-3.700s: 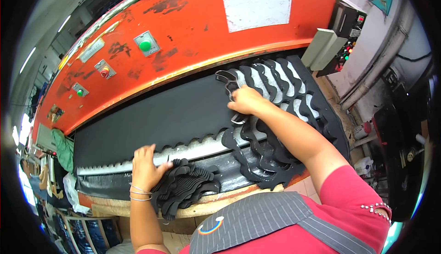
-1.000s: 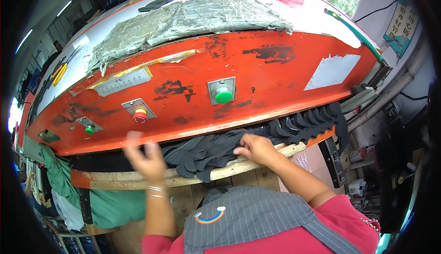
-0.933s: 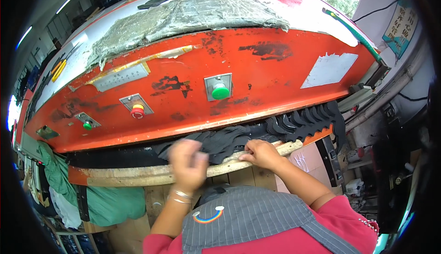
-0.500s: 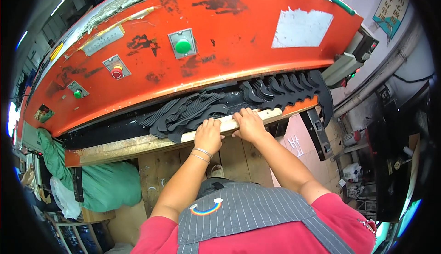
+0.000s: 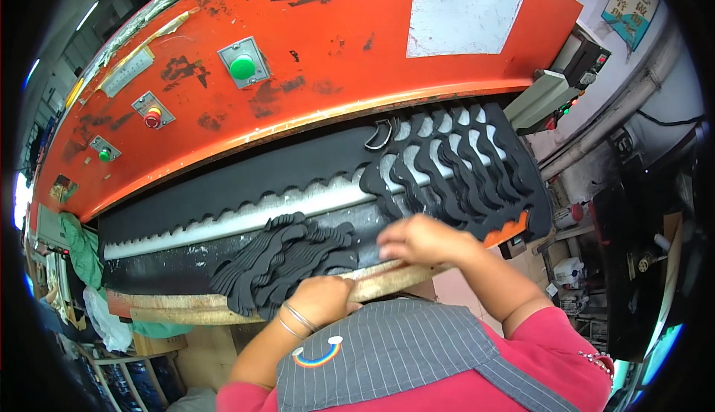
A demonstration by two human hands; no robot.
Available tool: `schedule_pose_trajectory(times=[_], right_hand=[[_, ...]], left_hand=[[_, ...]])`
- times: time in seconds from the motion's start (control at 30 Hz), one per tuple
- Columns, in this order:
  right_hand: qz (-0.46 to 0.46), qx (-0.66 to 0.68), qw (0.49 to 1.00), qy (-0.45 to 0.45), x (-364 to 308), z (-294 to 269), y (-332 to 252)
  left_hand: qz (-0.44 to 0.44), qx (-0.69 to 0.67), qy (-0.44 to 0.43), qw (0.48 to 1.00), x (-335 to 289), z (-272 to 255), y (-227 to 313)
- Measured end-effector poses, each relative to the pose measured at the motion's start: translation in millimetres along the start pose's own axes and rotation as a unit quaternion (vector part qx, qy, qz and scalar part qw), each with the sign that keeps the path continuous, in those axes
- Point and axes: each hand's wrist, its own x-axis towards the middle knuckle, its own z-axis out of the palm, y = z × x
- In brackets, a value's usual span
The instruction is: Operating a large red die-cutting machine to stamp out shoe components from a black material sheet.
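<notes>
My left hand (image 5: 320, 300) is curled over the pale wooden rail (image 5: 387, 282) along the machine bed's front edge, right beside a pile of wavy black cut pieces (image 5: 287, 259). Just above the rail, my right hand (image 5: 421, 241) points its fingers left over the dark bed, holding nothing visible. Ahead of it lies a black sheet (image 5: 454, 203) with rows of wavy cut-outs and pale metal showing through the gaps. A small curved metal cutting die (image 5: 378, 135) sits at the back of these rows.
A red machine front (image 5: 328, 47) with green buttons (image 5: 242, 67) and a red knob (image 5: 152, 118) stands over the bed. At the right end is a grey control box (image 5: 547, 99). A green cloth bag (image 5: 80, 252) hangs at the left end.
My view has come closer over the bed, showing more of the cut sheet and pale metal strip. My right hand has let go of the rail and lifted; the left stays at it.
</notes>
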Motion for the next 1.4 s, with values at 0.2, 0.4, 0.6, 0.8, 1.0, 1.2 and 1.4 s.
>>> schedule_pose_trajectory(times=[0.2, 0.4, 0.6, 0.8, 1.0, 1.2, 1.4], right_hand=[[-0.089, -0.207, 0.943, 0.244, 37, -29, 68], [-0.142, -0.183, 0.961, 0.151, 48, -26, 87], [-0.15, -0.165, 0.969, 0.103, 54, -31, 90], [-0.195, -0.126, 0.951, 0.206, 51, -12, 97], [-0.147, -0.025, 0.965, 0.215, 73, -84, 40], [-0.109, 0.238, 0.926, 0.274, 25, -81, 110], [-0.176, 0.309, 0.866, 0.351, -43, -76, 81]], left_hand=[[0.127, -0.126, 0.268, 0.947, 92, -19, 3], [0.121, -0.049, 0.393, 0.91, 157, 12, -27], [0.136, 0.017, 0.426, 0.894, 150, 19, -24], [0.158, -0.062, 0.482, 0.86, 148, 26, -21], [0.172, -0.289, 0.507, 0.794, 162, -39, -11], [0.047, -0.297, 0.397, 0.867, 198, 4, -32], [-0.096, -0.105, 0.345, 0.928, 213, -48, 0]])
